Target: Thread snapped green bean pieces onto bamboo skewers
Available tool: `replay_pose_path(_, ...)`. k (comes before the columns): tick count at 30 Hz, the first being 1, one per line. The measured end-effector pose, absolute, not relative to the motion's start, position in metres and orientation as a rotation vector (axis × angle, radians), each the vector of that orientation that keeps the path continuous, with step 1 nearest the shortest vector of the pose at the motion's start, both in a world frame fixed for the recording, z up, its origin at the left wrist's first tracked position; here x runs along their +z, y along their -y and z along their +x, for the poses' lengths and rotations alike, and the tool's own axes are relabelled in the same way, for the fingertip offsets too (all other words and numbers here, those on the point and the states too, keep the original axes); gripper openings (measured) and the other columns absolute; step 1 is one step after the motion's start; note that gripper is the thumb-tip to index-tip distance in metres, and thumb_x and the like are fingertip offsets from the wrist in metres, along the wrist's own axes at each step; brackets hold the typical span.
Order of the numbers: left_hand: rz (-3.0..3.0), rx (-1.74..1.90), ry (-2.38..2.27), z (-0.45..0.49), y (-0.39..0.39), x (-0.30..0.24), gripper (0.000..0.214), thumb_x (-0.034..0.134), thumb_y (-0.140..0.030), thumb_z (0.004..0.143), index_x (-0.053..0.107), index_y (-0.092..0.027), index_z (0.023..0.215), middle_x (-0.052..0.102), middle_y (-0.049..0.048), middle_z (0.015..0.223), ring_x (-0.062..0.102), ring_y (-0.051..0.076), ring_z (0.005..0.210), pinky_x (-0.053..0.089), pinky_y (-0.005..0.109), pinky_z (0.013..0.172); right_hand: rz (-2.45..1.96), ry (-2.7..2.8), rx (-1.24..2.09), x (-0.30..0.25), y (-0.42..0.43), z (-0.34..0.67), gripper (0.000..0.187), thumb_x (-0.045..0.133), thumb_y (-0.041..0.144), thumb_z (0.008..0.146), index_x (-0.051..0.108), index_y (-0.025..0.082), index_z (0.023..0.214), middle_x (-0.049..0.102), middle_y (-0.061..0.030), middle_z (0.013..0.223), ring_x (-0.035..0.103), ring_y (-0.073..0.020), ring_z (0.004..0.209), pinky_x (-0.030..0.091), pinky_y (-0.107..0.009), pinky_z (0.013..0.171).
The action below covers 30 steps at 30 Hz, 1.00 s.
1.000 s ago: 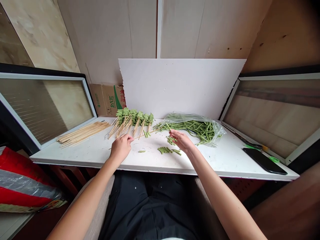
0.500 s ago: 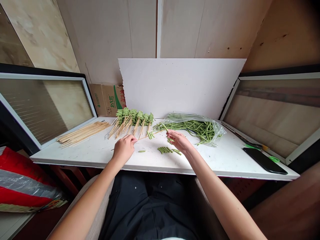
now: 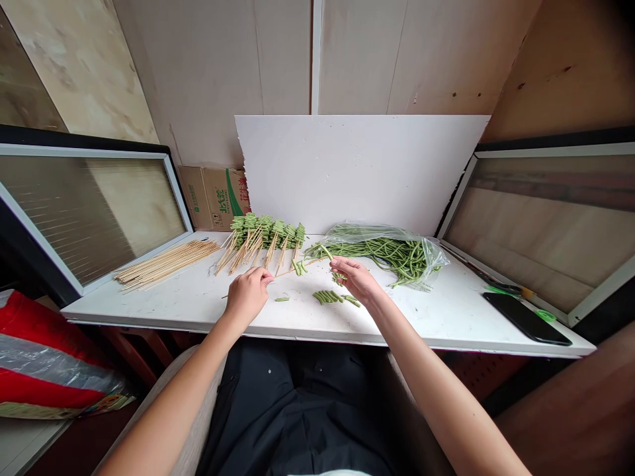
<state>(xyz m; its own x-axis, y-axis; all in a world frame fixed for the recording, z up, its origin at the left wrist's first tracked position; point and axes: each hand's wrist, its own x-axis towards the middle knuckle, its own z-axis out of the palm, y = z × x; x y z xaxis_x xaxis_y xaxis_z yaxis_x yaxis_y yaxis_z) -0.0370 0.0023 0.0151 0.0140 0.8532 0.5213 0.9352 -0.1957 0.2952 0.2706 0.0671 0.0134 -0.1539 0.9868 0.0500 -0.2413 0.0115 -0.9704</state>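
Note:
My left hand (image 3: 248, 295) is closed on the near end of a bamboo skewer (image 3: 285, 272) that slants up to the right with a few green bean pieces (image 3: 298, 266) threaded on it. My right hand (image 3: 355, 280) pinches a short bean piece (image 3: 326, 252) right at the skewer's tip. More cut bean pieces (image 3: 333, 297) lie on the white table (image 3: 436, 311) just below my right hand, and a single piece (image 3: 282, 299) lies near my left hand.
Finished bean skewers (image 3: 265, 237) fan out at the back. Bare skewers (image 3: 166, 262) lie at the left. A clear bag of long beans (image 3: 391, 253) sits at the right. A black phone (image 3: 526, 318) and scissors (image 3: 496, 284) lie far right. A cardboard box (image 3: 213, 197) stands behind.
My right hand rose from the cut pieces with one bean piece and brought it to the skewer tip. The left hand shifted slightly right with the skewer.

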Motion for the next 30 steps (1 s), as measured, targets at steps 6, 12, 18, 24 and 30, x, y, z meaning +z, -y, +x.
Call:
replay_pose_path(6,-2.116,-0.900,1.866,-0.031,0.002,0.016,0.020,0.054,-0.023,0.102,0.074,-0.022,0.099,0.080,0.0078,0.107,0.072,0.026,0.094,0.050,0.034,0.083,-0.970,1.109,1.294,0.013,-0.065,0.265,0.051,0.097,0.049,0.060,0.083,0.022,0.100,0.079,-0.0103,0.109,0.069,-0.0226,0.096,0.048,-0.029,0.065)
replay_pose_path(12,-2.099,-0.894,1.820,-0.029,0.004,0.017,0.025,0.051,-0.024,0.104,0.075,-0.022,0.099,0.079,0.0095,0.107,0.071,0.027,0.094,0.050,0.036,0.086,-0.993,1.126,1.136,0.014,-0.064,0.263,0.043,0.097,0.049,0.057,0.083,0.022,0.087,0.079,-0.0117,0.113,0.070,-0.0259,0.100,0.050,-0.032,0.068)
replay_pose_path(18,-2.096,-0.887,1.822,-0.025,0.007,0.019,0.025,0.050,-0.022,0.104,0.074,-0.022,0.099,0.080,0.0090,0.107,0.071,0.027,0.094,0.049,0.035,0.086,-0.999,1.143,1.044,0.018,-0.059,0.259,0.041,0.097,0.048,0.057,0.082,0.022,0.086,0.081,-0.0107,0.102,0.072,-0.0274,0.099,0.052,-0.036,0.076)
replay_pose_path(24,-2.099,-0.932,1.784,-0.023,0.008,0.019,0.022,0.053,-0.021,0.104,0.074,-0.021,0.097,0.079,0.0085,0.105,0.071,0.027,0.090,0.048,0.037,0.085,-0.979,1.150,1.038,0.023,-0.056,0.256,0.044,0.097,0.050,0.056,0.083,0.023,0.087,0.081,-0.0111,0.103,0.073,-0.0280,0.098,0.054,-0.037,0.079)
replay_pose_path(30,-2.105,-0.948,1.777,-0.019,0.008,0.015,0.022,0.053,-0.021,0.104,0.074,-0.022,0.097,0.079,0.0080,0.105,0.070,0.026,0.089,0.048,0.036,0.083,-0.989,1.219,1.083,0.018,-0.048,0.243,0.043,0.098,0.050,0.056,0.083,0.022,0.084,0.081,-0.0130,0.113,0.073,-0.0308,0.107,0.054,-0.039,0.084)
